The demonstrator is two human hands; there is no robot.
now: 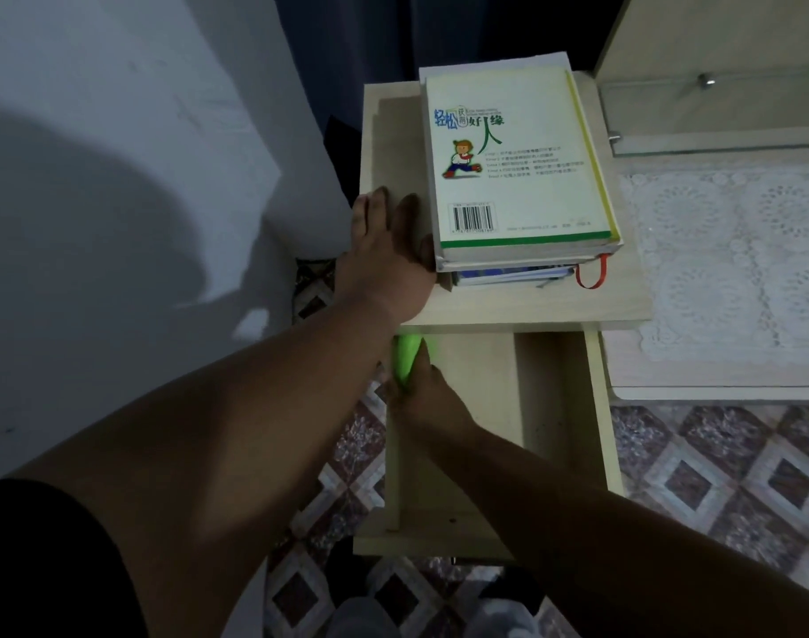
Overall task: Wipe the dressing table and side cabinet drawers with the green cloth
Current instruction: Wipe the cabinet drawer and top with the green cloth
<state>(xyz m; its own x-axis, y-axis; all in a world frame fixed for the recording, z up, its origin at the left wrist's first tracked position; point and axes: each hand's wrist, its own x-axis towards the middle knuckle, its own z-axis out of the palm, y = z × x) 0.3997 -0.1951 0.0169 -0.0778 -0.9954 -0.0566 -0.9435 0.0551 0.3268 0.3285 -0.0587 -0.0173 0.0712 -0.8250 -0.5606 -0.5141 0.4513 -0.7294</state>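
Observation:
The side cabinet of pale wood stands in the middle, and its top drawer is pulled out toward me. My right hand holds the green cloth against the drawer's inner left back corner, fingers wrapped over it. My left hand rests flat on the cabinet top, fingers straight, beside a stack of books. The dressing table with a white lace cover lies to the right.
A glass shelf sits at the back of the dressing table. A white bed or wall surface fills the left. Patterned tile floor lies below. A dark curtain hangs behind the cabinet.

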